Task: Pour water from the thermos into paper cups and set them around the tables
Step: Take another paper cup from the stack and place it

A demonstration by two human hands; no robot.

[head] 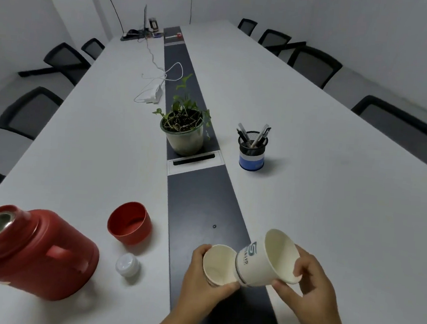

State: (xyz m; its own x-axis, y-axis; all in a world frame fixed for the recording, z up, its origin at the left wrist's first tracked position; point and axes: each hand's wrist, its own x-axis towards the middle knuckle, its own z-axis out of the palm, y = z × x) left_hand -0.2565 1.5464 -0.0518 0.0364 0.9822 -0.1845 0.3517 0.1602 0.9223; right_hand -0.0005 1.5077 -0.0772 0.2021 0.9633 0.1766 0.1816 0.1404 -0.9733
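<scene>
A red thermos (31, 252) stands at the near left of the white table (307, 196), its steel mouth uncovered. Its red lid cup (129, 223) sits mouth-up just to the right, and a small white stopper (127, 265) lies in front of that. My left hand (202, 287) grips a white paper cup (218, 264) above the table's dark centre strip. My right hand (310, 286) holds a second paper cup (267, 259) with a blue-green logo, tilted sideways, its base touching the rim of the first. Both cups look empty.
A potted plant (184, 131) stands on the dark centre strip (198, 202) farther up. A mesh pen holder (252, 149) sits right of it. White cables and a charger (154, 92) lie beyond. Black office chairs (28, 112) line both long sides.
</scene>
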